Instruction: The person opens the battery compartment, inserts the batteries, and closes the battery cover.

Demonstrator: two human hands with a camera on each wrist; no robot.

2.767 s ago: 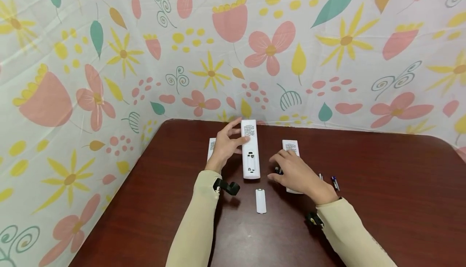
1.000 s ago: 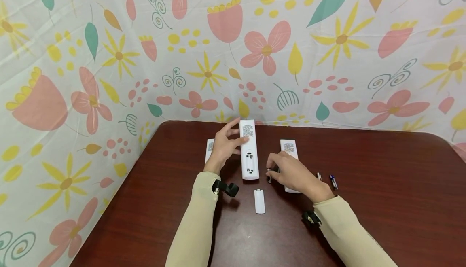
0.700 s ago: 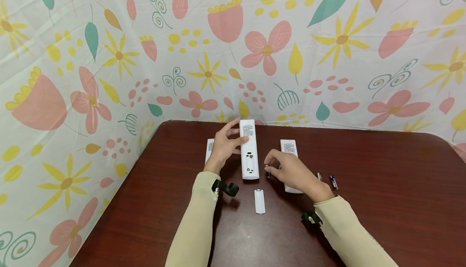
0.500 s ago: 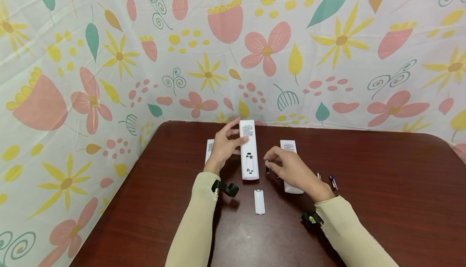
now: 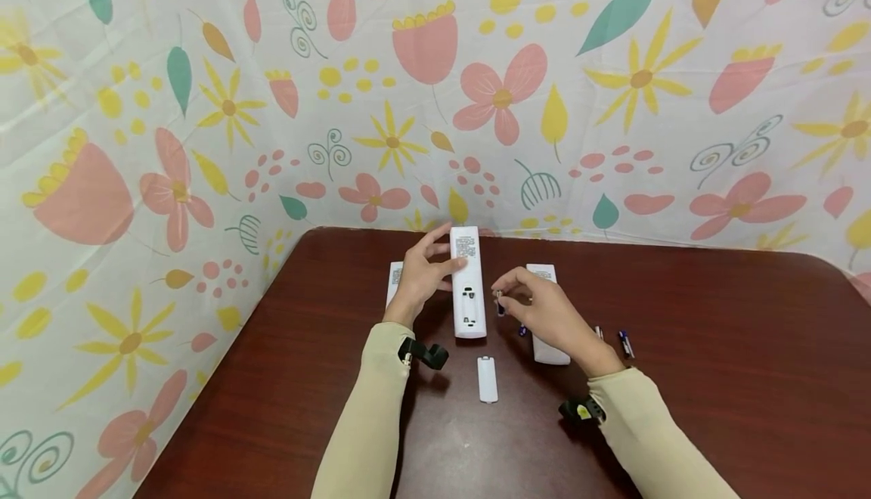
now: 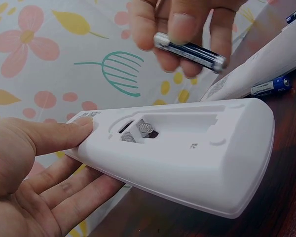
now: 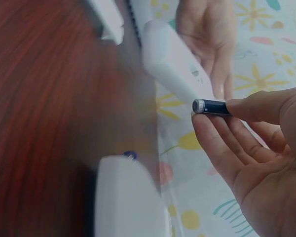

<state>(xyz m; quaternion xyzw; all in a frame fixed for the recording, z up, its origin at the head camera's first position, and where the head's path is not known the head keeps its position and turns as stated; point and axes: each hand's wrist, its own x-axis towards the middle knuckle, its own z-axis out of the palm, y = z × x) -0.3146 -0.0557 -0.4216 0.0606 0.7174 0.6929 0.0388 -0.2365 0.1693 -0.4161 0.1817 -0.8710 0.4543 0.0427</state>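
Note:
My left hand (image 5: 422, 276) grips a white remote control (image 5: 462, 278) by its sides, thumb on the printed back and fingers underneath. Its back faces me. In the left wrist view the battery compartment (image 6: 182, 123) is uncovered, with coil springs (image 6: 146, 128) at one end and no battery inside. Just right of the remote, my right hand (image 5: 547, 310) pinches a dark blue and silver battery (image 6: 190, 52) between thumb and fingers. In the right wrist view the battery's flat silver end (image 7: 199, 106) points out past the fingertips.
A white battery cover (image 5: 487, 379) lies on the dark red table (image 5: 449, 454) in front. Another white remote (image 5: 550, 352) lies beneath my right hand, a blue battery (image 5: 522, 330) beside it. More batteries (image 5: 626, 343) lie farther right. A third remote (image 5: 395, 278) sits behind my left hand.
My right hand, earlier reaching with parted fingers by the right remote, has picked up a battery and brought it up and left towards the held remote. My left hand keeps its grip.

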